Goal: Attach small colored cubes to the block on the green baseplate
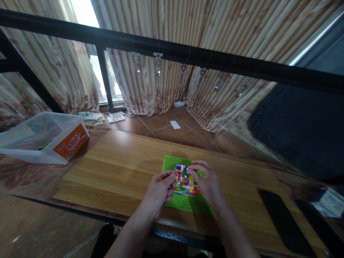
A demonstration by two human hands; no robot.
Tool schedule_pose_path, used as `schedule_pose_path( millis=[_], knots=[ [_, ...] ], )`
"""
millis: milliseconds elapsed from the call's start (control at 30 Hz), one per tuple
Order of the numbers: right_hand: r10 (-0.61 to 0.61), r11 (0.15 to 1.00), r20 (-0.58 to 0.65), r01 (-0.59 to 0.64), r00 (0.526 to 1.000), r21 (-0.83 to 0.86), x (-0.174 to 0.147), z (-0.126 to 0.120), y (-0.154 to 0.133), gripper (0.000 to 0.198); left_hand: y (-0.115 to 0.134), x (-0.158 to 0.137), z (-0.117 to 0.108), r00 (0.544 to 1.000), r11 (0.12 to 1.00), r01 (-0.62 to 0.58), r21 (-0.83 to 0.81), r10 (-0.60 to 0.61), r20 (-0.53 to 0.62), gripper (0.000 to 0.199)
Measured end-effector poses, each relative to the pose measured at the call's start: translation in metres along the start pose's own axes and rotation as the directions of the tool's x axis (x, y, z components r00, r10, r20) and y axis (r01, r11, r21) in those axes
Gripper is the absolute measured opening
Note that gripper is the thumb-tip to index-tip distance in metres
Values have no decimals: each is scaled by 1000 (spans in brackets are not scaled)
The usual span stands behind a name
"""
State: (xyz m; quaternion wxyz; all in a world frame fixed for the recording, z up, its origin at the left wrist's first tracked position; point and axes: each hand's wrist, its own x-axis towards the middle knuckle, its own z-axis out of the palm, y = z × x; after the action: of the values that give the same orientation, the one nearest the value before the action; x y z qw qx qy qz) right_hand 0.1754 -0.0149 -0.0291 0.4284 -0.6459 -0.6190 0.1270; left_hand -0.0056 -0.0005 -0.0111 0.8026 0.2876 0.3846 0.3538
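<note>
A block of many small coloured building bricks (185, 185) stands on a green studded baseplate (188, 206). My left hand (160, 188) is closed at the block's left side, thumb and forefinger pinched together; a bit of purple-blue shows among its fingers, too small to make out fully. At the block's top right edge, my right hand (208, 181) pinches with thumb and forefinger around what looks like a small brick, mostly hidden by the fingertips. Purple and white bricks line the far edge of the block, with green, yellow, red and orange ones nearer me.
The baseplate lies on a wooden board (115, 172). A clear plastic bin (29, 152) with an orange label stands at the left. A black flat object (285, 218) lies at the right. Beyond the board, a black metal rail (172, 50) with hanging clips crosses before the curtains (134, 89).
</note>
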Motion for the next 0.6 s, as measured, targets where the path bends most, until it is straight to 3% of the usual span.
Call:
schedule_pose_path(
  millis=[333, 467, 600],
  knots=[
    [13, 999, -3, -12, 1000, 46, 9, 13, 1, 10, 2, -1, 0, 1000, 1000, 8, 1, -8, -10, 26],
    [174, 975, 40, -177, 984, 137, 11, 14, 4, 17, 1, 0, 0, 999, 999, 1, -40, -2, -36, 21],
    [319, 880, 160, -354, 934, 316, 12, 16, 5, 29, 4, -1, 0, 999, 988, 14, -157, -21, -46, 19]
  ],
)
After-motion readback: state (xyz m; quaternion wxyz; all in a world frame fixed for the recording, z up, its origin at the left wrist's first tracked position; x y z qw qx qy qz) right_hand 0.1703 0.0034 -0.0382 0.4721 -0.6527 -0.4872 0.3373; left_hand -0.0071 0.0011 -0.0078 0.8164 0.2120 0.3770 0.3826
